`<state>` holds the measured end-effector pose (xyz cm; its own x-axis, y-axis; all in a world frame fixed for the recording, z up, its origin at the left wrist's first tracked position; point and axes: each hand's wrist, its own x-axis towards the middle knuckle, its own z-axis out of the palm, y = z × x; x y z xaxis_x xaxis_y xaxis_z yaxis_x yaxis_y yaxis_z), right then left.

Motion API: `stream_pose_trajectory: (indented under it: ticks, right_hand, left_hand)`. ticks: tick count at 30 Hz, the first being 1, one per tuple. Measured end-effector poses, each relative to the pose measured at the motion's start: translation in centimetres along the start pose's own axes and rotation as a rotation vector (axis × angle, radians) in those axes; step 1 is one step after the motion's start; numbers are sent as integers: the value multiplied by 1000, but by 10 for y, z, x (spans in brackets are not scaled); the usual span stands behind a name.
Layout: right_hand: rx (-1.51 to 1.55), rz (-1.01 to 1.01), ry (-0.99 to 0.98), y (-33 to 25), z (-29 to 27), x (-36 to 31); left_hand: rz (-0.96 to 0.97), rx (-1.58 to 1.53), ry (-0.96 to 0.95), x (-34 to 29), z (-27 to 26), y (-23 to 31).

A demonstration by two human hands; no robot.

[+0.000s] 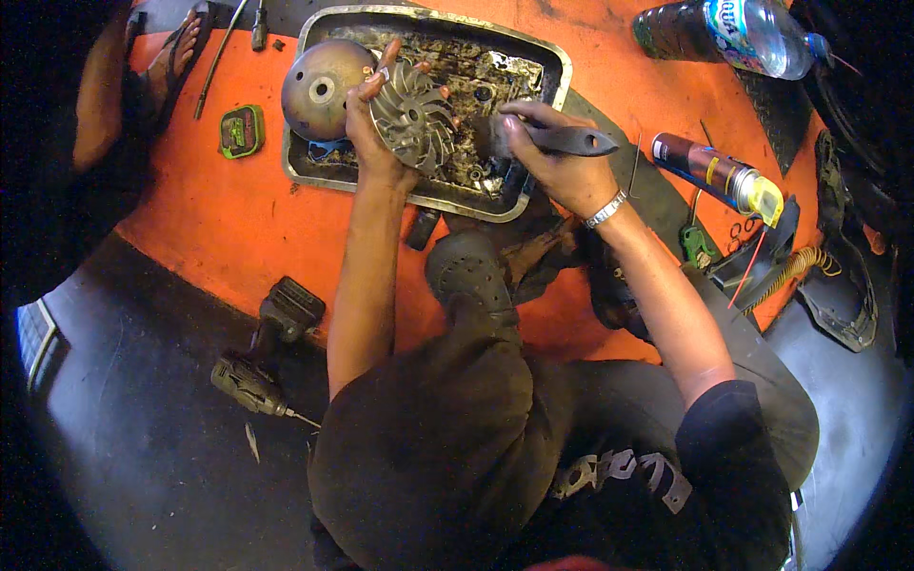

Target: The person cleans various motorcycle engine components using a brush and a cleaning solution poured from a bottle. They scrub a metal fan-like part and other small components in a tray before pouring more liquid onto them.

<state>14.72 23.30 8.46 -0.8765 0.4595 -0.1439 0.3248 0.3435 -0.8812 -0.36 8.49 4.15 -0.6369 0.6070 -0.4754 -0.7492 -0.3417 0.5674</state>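
Observation:
My left hand (373, 133) grips a grey metal fan wheel (411, 116) with curved fins, held tilted over a shallow metal tray (564, 74). Its fingers wrap around the wheel's edge. Closed around a dark-handled brush (577, 142), my right hand (562, 169) is over the tray's right part, close beside the wheel; the bristles look dark and blurred. A round, smooth metal bell (328, 92) with a central hole rests at the tray's left end. Brown-black grime and small metal parts cover the tray's bottom.
Right of the tray lie a spray can (709, 169) with a yellow top and a plastic bottle (738, 36). A cordless driver (262, 357) lies left of my leg. A green-black case (242, 131) sits left of the tray. Another person's foot (173, 62) is upper left.

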Motion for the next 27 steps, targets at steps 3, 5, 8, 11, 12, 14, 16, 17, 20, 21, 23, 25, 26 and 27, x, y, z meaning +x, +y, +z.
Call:
stream_pose_trajectory:
  ticks: [3,5,8,11,12,14,16,17,20,21,23,25,26,27]
  right_hand:
    - [16,-106,-41,0,4,4]
    - [-42,-300,-77,0,8,5]
    - [-127,-142,-464,-1,11,-3]
    - [-142,-324,-206,-1,15,-10]
    - [-189,-296,-79,-1,15,-11]
    - [-168,-306,-70,-1,15,-12]
    - [-86,-342,-39,1,15,-9]
    - [-106,-364,-38,2,16,-8]
    - [-141,-360,-188,6,19,-3]
    - [-135,-396,-177,7,20,-2]
    - [-237,-458,-122,11,20,-1]
    - [-240,-514,-115,14,18,-1]
    - [-241,-518,-107,15,18,-1]
    - [-326,-456,-292,16,16,-2]
  left_hand:
    - [-8,36,52,1,1,-1]
    - [-18,28,26,0,2,-2]
    - [-39,47,37,0,3,0]
    - [5,22,-25,3,7,5]
    - [18,1,-32,2,8,6]
    - [41,32,-47,0,10,8]
    - [33,85,-10,-3,11,8]
    - [13,111,-15,-3,10,7]
    - [-24,162,-19,-3,9,2]
    - [-71,81,-25,-3,9,-1]
    - [-61,78,-15,-2,9,-3]
    - [-57,114,-5,-2,9,-3]
    - [-45,105,-23,-3,10,-2]
    - [-56,108,-7,-3,10,-1]
